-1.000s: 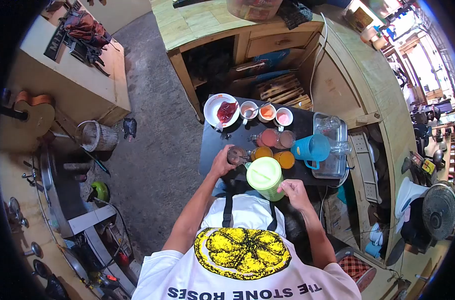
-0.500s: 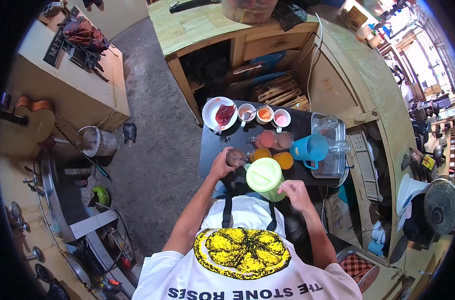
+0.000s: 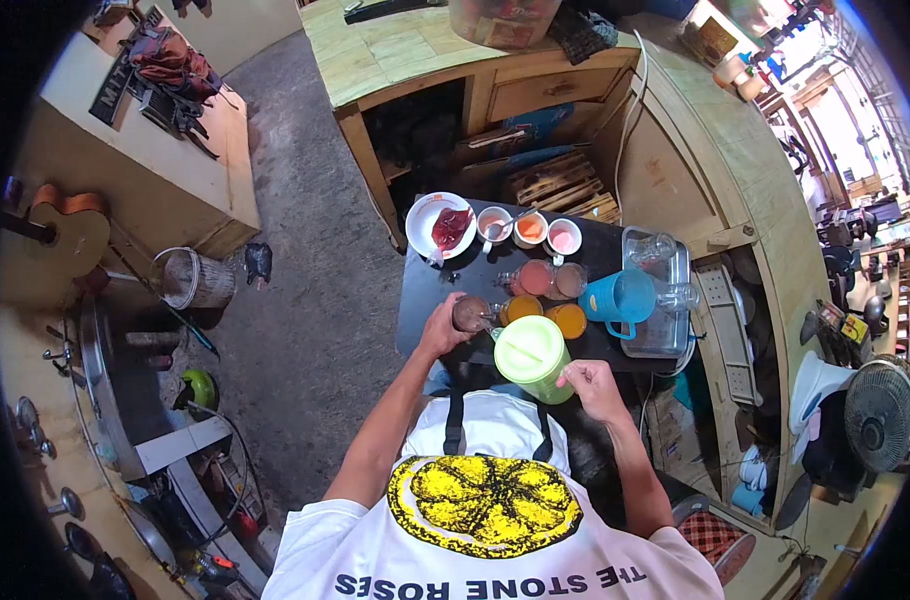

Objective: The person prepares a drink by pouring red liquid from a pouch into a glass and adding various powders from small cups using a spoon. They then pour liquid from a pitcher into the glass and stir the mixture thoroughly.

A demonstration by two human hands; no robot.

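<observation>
The left hand [image 3: 443, 330] wraps its grip around a dark glass [image 3: 471, 313] at the near left of the black counter [image 3: 420, 300], and the glass stands upright, mouth up. The right hand [image 3: 593, 388] closes its grip on the handle of the green jug [image 3: 531, 355], held at the counter's near edge just right of the dark glass. The jug's long axis leans; its lidded top faces up toward the camera and tips left, spout side toward the dark glass, handle pointing back to the right. Whether anything runs from the spout cannot be told. Just beyond the jug stand two orange glasses [image 3: 569, 320], and behind them two pink ones [image 3: 538, 277]. A blue jug [image 3: 620, 296] sits to the right, touching a metal tray [image 3: 665, 335] with clear glasses. At the far edge are a white plate [image 3: 422, 215] with something red on it and three small cups [image 3: 530, 229] in a row.
</observation>
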